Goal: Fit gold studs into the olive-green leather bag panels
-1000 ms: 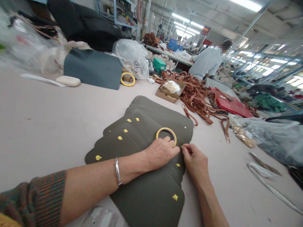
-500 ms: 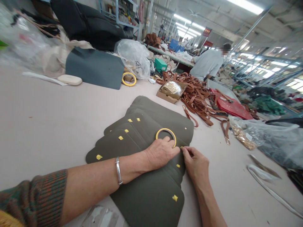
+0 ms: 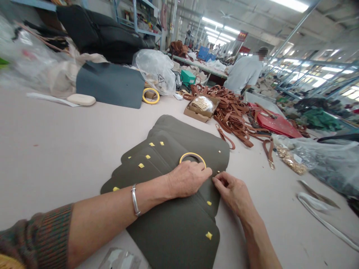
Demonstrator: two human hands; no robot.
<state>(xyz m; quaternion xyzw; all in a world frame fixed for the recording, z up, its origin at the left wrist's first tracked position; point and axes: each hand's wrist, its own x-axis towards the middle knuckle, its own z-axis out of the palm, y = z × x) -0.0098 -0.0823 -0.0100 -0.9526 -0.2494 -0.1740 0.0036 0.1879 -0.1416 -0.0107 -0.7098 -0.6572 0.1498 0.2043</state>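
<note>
Pressing down on the top of a fanned stack of olive-green leather panels (image 3: 174, 224), the left hand (image 3: 186, 179) lies flat, palm down, fingers loosely together and holding nothing. Its knuckles touch the near edge of a yellow tape roll (image 3: 193, 153) that lies flat on the same stack.

The right hand (image 3: 232, 192) comes in from the right, thumb and forefinger drawn together at a spot on the top panel just beside the left fingertips. Whether they pinch anything is too small to tell. That spot sits at the right edge of the stack, so the right hand is the nearer one. The left forearm, with a silver bangle (image 3: 135, 200), crosses the panels from the lower left.

The panels overlap along a line running from the near right to the far left, and small yellow tabs (image 3: 208, 235) dot them. A tiny metal stud (image 3: 219, 152) sits on the far panel, just beyond both hands.

Beyond the stack on the worktop (image 3: 50, 149) are:
- a cardboard box of gold fittings (image 3: 200, 106)
- a heap of brown straps (image 3: 232, 112)
- a red bag (image 3: 276, 125)
- a plastic bag of gold hardware (image 3: 288, 160) to the right

Nothing stands between the hands and the panels. Another person (image 3: 244, 73) works well away at a far table.
</note>
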